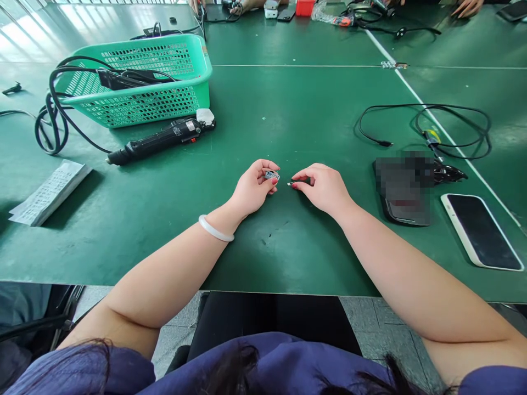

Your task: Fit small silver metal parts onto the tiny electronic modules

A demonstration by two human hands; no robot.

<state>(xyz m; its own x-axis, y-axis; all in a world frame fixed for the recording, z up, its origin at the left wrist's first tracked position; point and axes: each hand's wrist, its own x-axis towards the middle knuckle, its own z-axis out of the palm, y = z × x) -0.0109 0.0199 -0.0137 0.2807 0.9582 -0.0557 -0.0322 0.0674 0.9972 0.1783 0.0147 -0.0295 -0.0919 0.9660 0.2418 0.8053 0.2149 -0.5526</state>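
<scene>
My left hand (254,186) rests on the green table (288,120) with its fingers curled round a small grey-blue part (272,175). A white bangle (216,229) sits on that wrist. Just to the right, my right hand (323,186) pinches a tiny metal piece (290,184) between thumb and fingertips, a short gap from the part in the left hand. Both hands lie near the middle of the table, close to its front edge.
A black electric screwdriver (158,140) lies left of centre, its cable looping into a green plastic basket (140,79). A folded paper (49,192) lies far left. A white phone (481,230), a dark blurred object (403,189) and black cables (428,123) lie right. Other people's hands (467,6) show at the far edge.
</scene>
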